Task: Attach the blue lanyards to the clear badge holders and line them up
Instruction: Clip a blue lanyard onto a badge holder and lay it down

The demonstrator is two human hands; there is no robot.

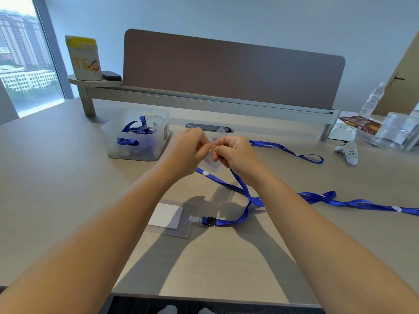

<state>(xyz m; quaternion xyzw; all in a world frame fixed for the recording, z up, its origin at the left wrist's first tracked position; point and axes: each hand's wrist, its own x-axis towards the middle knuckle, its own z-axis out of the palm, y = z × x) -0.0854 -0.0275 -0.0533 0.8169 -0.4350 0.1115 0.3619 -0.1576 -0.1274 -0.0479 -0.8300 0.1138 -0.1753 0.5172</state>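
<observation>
Both hands are working above the table [68, 177]: the left hand [186, 150] and right hand [235, 152] are pinching a clear badge holder [209, 163] between curled fingers. A blue lanyard [240, 184] is trailing from the right hand, apparently gripped there too.

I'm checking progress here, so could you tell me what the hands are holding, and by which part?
Both the left hand and right hand pinch a clear badge holder at its top edge, above the desk.

My pale worktop [56, 177] meets a brown divider panel [226, 71]; daylight enters the window [25, 60] at my left, below a pale wall [249, 19].
</observation>
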